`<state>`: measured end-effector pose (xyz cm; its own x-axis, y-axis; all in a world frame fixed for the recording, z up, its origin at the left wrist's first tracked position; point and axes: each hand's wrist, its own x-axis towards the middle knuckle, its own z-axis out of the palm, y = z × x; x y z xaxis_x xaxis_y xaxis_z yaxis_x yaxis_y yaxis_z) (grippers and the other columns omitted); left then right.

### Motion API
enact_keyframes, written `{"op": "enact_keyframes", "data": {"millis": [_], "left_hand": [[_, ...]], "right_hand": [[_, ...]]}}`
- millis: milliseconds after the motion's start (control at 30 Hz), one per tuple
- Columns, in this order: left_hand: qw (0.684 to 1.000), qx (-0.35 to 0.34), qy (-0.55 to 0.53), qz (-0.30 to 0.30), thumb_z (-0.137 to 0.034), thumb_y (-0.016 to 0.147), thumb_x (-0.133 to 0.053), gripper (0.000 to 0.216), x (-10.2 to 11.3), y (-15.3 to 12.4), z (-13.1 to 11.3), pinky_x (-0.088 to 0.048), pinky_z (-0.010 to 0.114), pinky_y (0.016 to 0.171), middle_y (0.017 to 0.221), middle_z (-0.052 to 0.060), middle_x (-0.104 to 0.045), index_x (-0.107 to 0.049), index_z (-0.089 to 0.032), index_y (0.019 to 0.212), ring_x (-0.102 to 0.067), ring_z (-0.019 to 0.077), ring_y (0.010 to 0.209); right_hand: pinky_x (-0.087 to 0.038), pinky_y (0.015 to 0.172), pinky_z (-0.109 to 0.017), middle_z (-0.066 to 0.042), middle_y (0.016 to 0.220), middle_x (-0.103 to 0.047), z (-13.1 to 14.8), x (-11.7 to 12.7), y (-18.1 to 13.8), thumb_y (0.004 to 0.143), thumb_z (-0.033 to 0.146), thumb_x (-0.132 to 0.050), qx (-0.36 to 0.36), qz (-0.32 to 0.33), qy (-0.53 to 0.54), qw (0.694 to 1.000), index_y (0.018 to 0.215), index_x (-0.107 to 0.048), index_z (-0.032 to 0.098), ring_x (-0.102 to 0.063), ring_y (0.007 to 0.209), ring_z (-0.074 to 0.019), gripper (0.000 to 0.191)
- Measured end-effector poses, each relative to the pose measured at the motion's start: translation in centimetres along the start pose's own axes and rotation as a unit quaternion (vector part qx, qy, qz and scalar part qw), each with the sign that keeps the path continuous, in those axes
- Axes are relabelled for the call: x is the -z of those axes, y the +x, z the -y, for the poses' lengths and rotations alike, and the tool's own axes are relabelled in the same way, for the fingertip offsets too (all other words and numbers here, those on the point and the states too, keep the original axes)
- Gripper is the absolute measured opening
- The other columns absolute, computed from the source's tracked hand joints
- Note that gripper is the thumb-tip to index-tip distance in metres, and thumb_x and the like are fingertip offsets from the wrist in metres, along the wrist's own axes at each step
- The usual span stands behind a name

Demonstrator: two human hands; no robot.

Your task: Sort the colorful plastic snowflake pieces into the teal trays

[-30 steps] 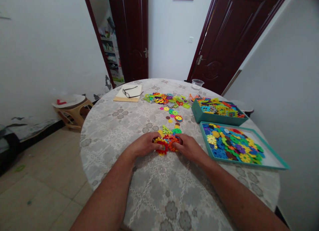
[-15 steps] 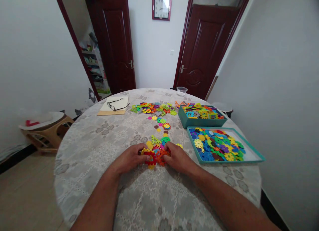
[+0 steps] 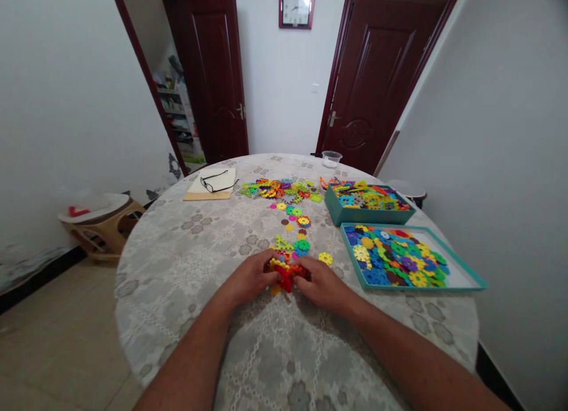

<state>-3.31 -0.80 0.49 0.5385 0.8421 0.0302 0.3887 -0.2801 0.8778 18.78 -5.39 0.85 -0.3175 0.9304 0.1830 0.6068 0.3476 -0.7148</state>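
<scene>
Both my hands meet at the middle of a round table with a lace cloth (image 3: 186, 263). My left hand (image 3: 251, 276) and my right hand (image 3: 322, 284) are closed from either side on a small cluster of joined plastic gear pieces (image 3: 287, 271), red, orange and yellow, held just above the cloth. A loose yellow gear (image 3: 325, 258) lies to the right of the cluster. A green gear (image 3: 302, 245) and a lime triangular piece (image 3: 281, 243) lie just beyond it.
A shallow teal tray (image 3: 461, 278) of coloured gears lies at the right, a deeper teal box (image 3: 355, 213) behind it. A heap of gears (image 3: 279, 189), a notebook with glasses (image 3: 213, 183) and a clear cup (image 3: 331, 158) sit at the far side. A low wooden stool (image 3: 100, 225) stands left.
My hands have pressed closer together around the gear cluster, which now looks more compact. The view has shifted slightly; a yellow gear now shows to the right of my hand.
</scene>
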Motion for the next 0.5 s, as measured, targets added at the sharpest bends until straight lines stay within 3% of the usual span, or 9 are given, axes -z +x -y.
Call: {"op": "enact_keyframes", "data": {"millis": [133,400,500], "left_hand": [[1.000,0.013,-0.007,-0.001,-0.023,0.079,-0.065,0.026,-0.11,-0.05,0.19,-0.048,0.026,0.074,0.096,0.004,-0.073,-0.071,-0.018,0.104,-0.063,0.0192,0.085],[1.000,-0.009,0.016,0.012,-0.019,0.079,-0.063,0.058,-0.26,-0.27,-0.39,-0.048,0.026,0.073,0.105,0.004,-0.073,-0.063,-0.022,0.136,-0.061,0.0152,0.079],[0.999,-0.011,0.032,0.023,-0.023,0.080,-0.064,0.053,-0.42,-0.33,-0.34,-0.046,0.025,0.069,0.099,0.003,-0.073,-0.065,-0.020,0.133,-0.060,0.0150,0.076]], "right_hand": [[-0.040,0.072,-0.025,0.000,0.087,-0.064,-0.21,-0.05,-0.22,0.083,0.013,-0.055,0.003,0.003,0.009,1.000,0.089,-0.064,0.021,-0.058,0.081,-0.0167,0.013],[-0.041,0.075,-0.025,0.000,0.090,-0.065,-0.45,0.25,-0.56,0.083,0.014,-0.055,0.032,0.025,0.038,0.998,0.090,-0.064,0.021,-0.058,0.083,-0.0164,0.013],[-0.042,0.077,-0.026,0.000,0.091,-0.067,-0.35,0.54,-0.73,0.084,0.013,-0.054,0.030,0.040,0.032,0.998,0.092,-0.067,0.021,-0.059,0.085,-0.0166,0.017]]}}
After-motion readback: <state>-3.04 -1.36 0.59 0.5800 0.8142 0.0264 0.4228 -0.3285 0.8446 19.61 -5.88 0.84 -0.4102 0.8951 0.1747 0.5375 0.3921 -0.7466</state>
